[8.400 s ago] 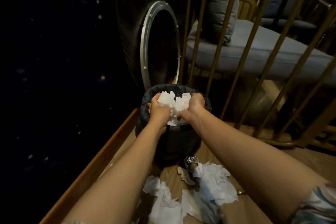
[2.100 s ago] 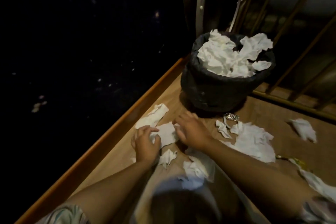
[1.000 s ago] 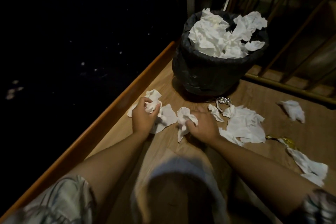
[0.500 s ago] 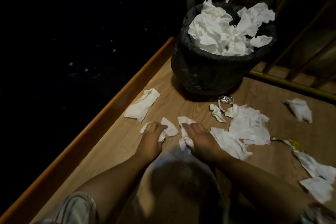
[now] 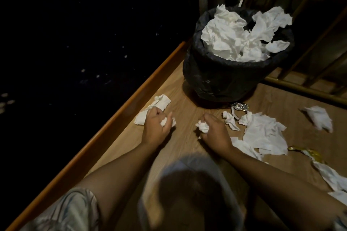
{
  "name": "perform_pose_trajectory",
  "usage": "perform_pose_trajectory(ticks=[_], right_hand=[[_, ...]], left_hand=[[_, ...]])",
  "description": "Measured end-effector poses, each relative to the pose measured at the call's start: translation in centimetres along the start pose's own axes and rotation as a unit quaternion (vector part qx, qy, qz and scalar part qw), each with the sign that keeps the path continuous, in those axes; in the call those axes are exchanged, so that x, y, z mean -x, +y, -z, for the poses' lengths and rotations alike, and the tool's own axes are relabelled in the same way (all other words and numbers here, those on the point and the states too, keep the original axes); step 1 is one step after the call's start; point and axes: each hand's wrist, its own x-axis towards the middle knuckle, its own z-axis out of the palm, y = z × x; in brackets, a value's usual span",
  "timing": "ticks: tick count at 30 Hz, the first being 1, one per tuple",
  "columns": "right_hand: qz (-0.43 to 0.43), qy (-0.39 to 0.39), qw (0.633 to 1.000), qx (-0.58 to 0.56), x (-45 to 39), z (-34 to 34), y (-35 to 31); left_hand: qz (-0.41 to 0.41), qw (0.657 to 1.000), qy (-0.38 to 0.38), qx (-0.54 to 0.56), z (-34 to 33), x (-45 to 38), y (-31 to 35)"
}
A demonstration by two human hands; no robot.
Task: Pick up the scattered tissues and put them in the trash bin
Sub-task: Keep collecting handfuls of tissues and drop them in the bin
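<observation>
A trash bin [image 5: 221, 78] lined with a black bag stands at the back of the wooden floor, heaped with white tissues [image 5: 242, 37]. My left hand [image 5: 156, 127] is closed around a crumpled tissue [image 5: 165, 122], resting over a flat tissue [image 5: 155, 108] by the wooden edge. My right hand [image 5: 216, 133] grips another balled tissue [image 5: 202, 127]. To its right lie a large flat tissue [image 5: 264, 135], a small scrap [image 5: 231, 120], a wad [image 5: 319, 118] farther right, and more tissues [image 5: 332, 176] at the right edge.
An orange wooden border [image 5: 116, 118] runs diagonally along the left; beyond it is dark floor. A metal railing [image 5: 304, 92] fences the back right behind the bin. A silver foil wrapper [image 5: 239, 107] and a yellow wrapper [image 5: 308, 153] lie on the floor.
Both hands have closed into fists around the tissues they were gathering half a second ago and shifted slightly apart. The left hand now sits over the flat tissue near the border.
</observation>
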Motion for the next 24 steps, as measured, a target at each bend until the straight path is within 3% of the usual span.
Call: perform_pose_trajectory(ticks=[5, 8, 13, 18, 24], right_hand=[[-0.030, 0.019, 0.998, -0.045, -1.6, -0.2, -1.6], [-0.020, 0.020, 0.998, -0.048, -1.7, -0.5, -1.4], [0.025, 0.041, 0.998, -0.031, -1.4, -0.2, -0.3], [0.013, 0.045, 0.999, -0.007, -0.8, 0.3, 1.2], [0.035, 0.081, 0.996, 0.001, -0.8, 1.3, 0.9]], left_hand=[[0.088, 0.988, 0.075, 0.102, -1.1, -2.1, -0.2], [0.128, 0.988, 0.042, 0.078, -2.1, -2.5, -1.4], [0.149, 0.984, -0.055, -0.076, -3.1, -1.4, -3.9], [0.114, 0.993, -0.011, 0.007, -2.7, 0.5, -3.8], [0.126, 0.990, -0.033, 0.053, -1.7, 0.6, -0.6]])
